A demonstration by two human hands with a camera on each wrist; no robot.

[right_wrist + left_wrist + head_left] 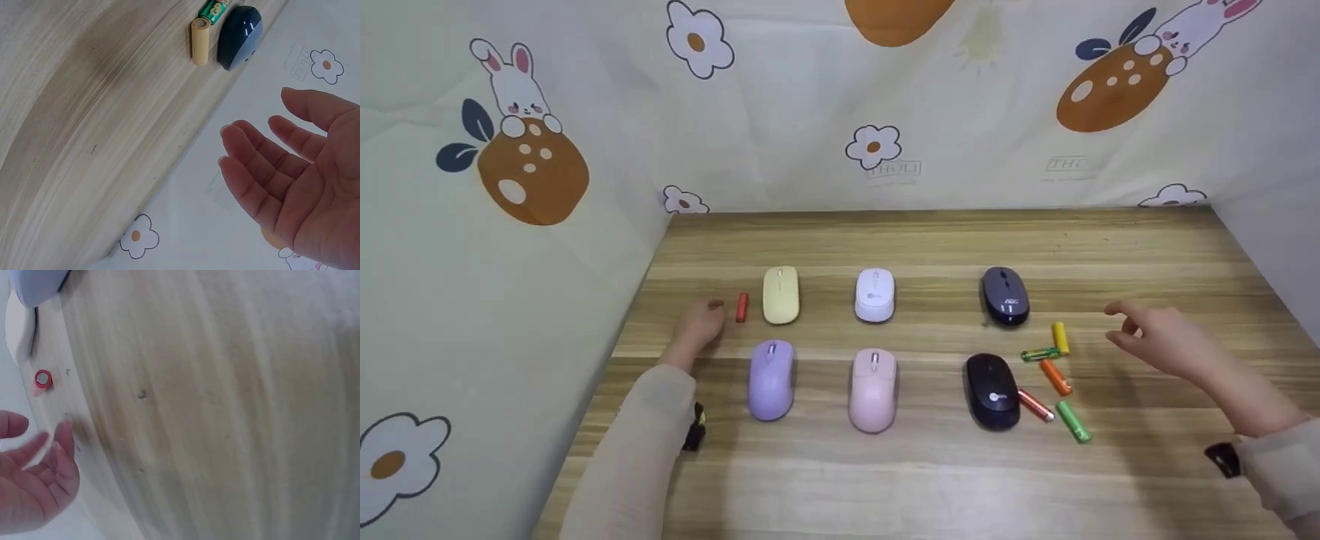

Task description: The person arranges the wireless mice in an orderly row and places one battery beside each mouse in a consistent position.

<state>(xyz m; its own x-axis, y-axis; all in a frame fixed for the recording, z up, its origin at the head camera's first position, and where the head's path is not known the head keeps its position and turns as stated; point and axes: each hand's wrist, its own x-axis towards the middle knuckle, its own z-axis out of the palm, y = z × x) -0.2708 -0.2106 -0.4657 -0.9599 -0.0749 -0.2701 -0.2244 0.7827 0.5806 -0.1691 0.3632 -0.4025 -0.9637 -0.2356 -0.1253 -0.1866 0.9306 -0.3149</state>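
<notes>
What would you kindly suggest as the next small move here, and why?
Perhaps the left hand should reach over and pinch the lone red battery, since that hand holds nothing and the battery lies between it and the yellow mouse.

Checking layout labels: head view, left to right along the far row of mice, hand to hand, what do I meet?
Left hand → red battery → pale yellow mouse → white mouse → dark grey mouse → yellow battery → right hand.
</notes>
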